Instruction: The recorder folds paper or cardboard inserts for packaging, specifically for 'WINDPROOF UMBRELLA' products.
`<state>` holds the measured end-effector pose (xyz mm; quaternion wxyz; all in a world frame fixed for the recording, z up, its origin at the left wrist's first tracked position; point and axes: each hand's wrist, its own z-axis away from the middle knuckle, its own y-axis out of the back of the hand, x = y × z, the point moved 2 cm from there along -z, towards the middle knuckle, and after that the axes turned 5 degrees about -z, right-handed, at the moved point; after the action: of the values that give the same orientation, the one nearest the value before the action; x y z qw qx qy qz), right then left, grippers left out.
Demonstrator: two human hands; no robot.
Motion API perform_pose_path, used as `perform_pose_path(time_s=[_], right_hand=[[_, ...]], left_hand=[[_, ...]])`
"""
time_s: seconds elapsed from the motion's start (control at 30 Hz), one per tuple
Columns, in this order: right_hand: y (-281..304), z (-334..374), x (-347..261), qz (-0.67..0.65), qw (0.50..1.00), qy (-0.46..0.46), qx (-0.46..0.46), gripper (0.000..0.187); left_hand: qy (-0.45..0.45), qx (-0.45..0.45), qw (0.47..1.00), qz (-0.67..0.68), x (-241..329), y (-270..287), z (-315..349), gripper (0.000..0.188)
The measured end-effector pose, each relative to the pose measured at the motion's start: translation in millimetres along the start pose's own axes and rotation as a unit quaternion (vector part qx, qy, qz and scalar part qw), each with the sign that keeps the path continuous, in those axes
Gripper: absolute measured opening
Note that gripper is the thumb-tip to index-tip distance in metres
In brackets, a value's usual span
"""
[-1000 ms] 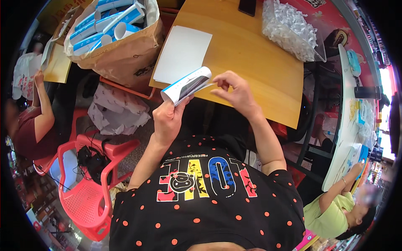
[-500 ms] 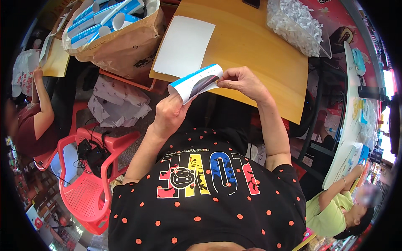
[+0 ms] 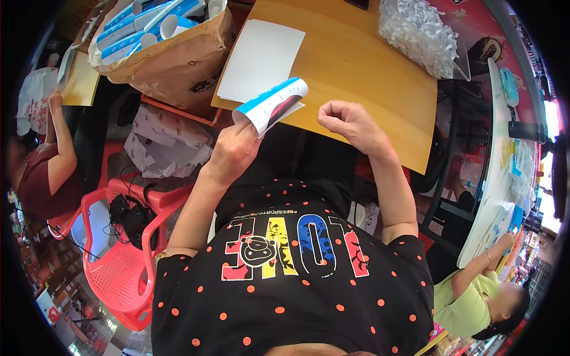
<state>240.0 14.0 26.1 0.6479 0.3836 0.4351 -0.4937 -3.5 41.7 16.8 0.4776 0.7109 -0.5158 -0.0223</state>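
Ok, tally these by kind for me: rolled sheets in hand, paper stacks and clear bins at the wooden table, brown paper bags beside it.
Rolled printed sheet, in the left hand: 1
White paper stack: 1
Clear bin of white strips: 1
Brown paper bag: 1
Total: 4

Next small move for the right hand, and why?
Probably bring the right hand over to the roll and press its loose edge down. That edge stands off the roll, the left hand grips only the near end, and the right hand is clear of the paper, fingers curled; whether it holds anything, I can't tell.
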Motion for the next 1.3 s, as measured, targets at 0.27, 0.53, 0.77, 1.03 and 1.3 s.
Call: perform_pose_path(time_s=[0.27,0.53,0.77,1.03,1.3], right_hand=[[16,-13,0,0.032,0.991,0.069,0.106,0.022],[13,-21,6,0.004,1.000,0.029,-0.012,0.020],[7,-20,11,0.032,0.998,0.025,-0.053,0.022],[2,-18,15,0.047,0.998,0.051,0.002,0.022],[-21,32,-28,-0.030,0.999,0.026,-0.029,0.012]], left_hand=[[-0.009,0.011,1.000,0.028,8,0,-9,0.023],[-0.014,-0.003,0.999,0.050,10,2,-5,0.023],[-0.035,-0.020,0.998,0.050,8,2,-2,0.022],[-0.042,-0.018,0.999,0.027,6,1,-3,0.021],[-0.050,-0.018,0.998,0.033,0,-4,-4,0.029]])
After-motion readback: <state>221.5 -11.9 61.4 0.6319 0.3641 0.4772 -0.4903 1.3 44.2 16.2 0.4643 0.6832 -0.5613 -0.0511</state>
